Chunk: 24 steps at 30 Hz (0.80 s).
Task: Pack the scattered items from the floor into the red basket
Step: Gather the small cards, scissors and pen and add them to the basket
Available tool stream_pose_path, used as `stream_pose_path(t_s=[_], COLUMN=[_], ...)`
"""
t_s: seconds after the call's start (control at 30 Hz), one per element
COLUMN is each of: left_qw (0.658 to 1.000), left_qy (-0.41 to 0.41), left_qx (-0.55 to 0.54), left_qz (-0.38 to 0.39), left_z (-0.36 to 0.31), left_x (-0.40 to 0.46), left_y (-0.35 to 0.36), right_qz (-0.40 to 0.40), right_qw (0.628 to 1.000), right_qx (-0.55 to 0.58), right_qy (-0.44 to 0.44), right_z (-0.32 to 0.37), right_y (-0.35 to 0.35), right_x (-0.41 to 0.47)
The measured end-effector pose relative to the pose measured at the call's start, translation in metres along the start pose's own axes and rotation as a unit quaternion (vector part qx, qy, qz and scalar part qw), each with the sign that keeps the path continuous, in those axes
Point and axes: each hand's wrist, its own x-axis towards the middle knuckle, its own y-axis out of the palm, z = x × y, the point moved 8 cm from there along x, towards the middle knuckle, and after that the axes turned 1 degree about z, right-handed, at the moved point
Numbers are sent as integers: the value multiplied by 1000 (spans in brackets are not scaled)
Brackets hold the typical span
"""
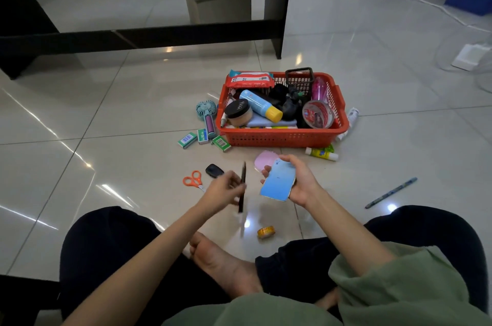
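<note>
right grip: right hand [298, 182] curled round a flat blue card-like pad with rounded corners [278, 182], fingertips on its far and left edges, palm under its right side.
left grip: left hand [221, 187] pinching a thin dark stick-shaped item [242, 187]; blurred, can't tell what it is.
axes: blue pad's long axis runs near-to-far, leaning right at the top. Dark stick close to upright in view.
key relation: red perforated plastic basket [282, 138] sits straight ahead of both hands, slightly right. Right hand nearer its front wall, so I'd drop the pad first.
basket room: crowded. Blue tube with yellow cap [261, 105], round black-lidded jar [237, 110], red tape roll [316, 114], black mesh holder [299, 78]. Flat pad should slide on top at front centre.
edges: front rim low, clear approach from the near side.
left on floor: pink round pad [262, 162] just behind the blue one, orange-handled scissors [193, 179], small black oval case [214, 170], three green boxes [202, 139], glue stick [322, 153], blue pen [391, 192], yellow tape roll [266, 232], mini fan [206, 112].
progress: roughly halfway, my read.
</note>
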Motion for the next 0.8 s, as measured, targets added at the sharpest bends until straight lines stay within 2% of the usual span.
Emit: stream_pose_path(t_s=[0.03,0.07,0.1,0.17,0.23,0.3,0.37,0.43,0.47,0.5,0.57,0.6,0.63,0.7,0.73,0.8], left_qw=[991,977,971,982,995,986,979,969,968,977,997,984,953,887,869,862], left_qy=[-22,-32,-28,12,73,127,143,101,77,59,37,42,67,147,169,169], left_qx=[-127,-207,-237,-188,-51,50,-4,-106,-117,-84,58,152,249,386,420,445], left_qz=[-27,-37,-34,-29,-54,-97,-144,-200,-209,-184,-23,80,157,205,200,177], left_z=[-3,-9,-17,-36,-52,-62,-65,-54,-47,-40,-21,-9,1,10,10,6], left_x=[4,6,9,12,14,14,8,1,-2,-2,-3,-9,-18,-29,-31,-26], left_y=[0,3,8,20,26,29,28,27,29,36,63,81,96,114,118,116], right_qz=[-8,-9,-1,13,-2,-14,-19,-34,-41,-45,-54,-54,-52,-47,-43,-37], right_qw=[1000,999,999,998,998,998,998,997,997,996,995,995,995,995,995,996], right_qx=[-16,-36,-51,-54,-29,-10,-1,13,23,32,35,29,22,15,12,-2], right_qy=[-5,-9,-12,-31,-55,-57,-55,-63,-67,-71,-81,-84,-83,-84,-86,-85], right_z=[-1,-3,-6,-8,-3,2,7,12,15,18,26,30,34,40,43,46], right_y=[1,3,8,14,9,0,-9,-16,-20,-23,-29,-32,-33,-35,-35,-34], right_x=[1,2,2,4,6,5,2,0,0,0,-2,-2,-3,-5,-5,-6])
